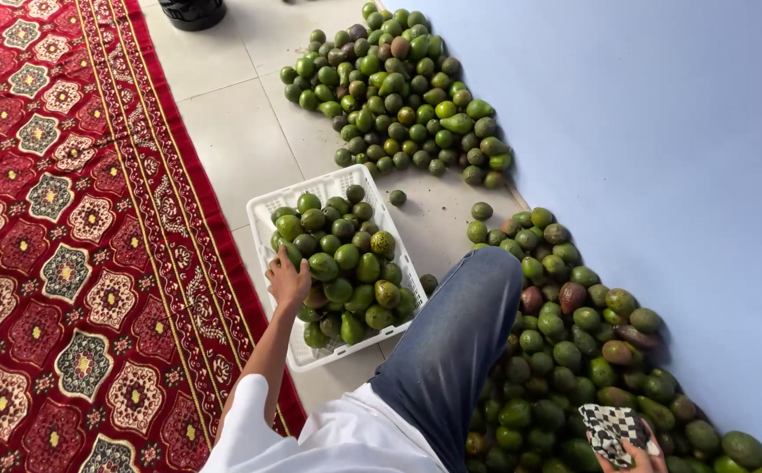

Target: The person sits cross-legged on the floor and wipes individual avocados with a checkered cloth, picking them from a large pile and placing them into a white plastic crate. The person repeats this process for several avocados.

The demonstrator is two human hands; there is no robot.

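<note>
Avocado sorting on tiled floor: left hand at crate, right hand at near pile.

From left: a red patterned rug borders the tiles. The left hand rests on the avocados at the near-left edge of the white crate, fingers curled; whether they close on a fruit cannot be told. The crate is heaped to the rim, so added fruit would likely roll off onto the tiles. A far pile lies beyond; the bent knee sits between crate and near pile. The right hand, at the frame's bottom edge, is closed on a checkered cloth. Knee movement could dislodge adjacent fruit.
</note>
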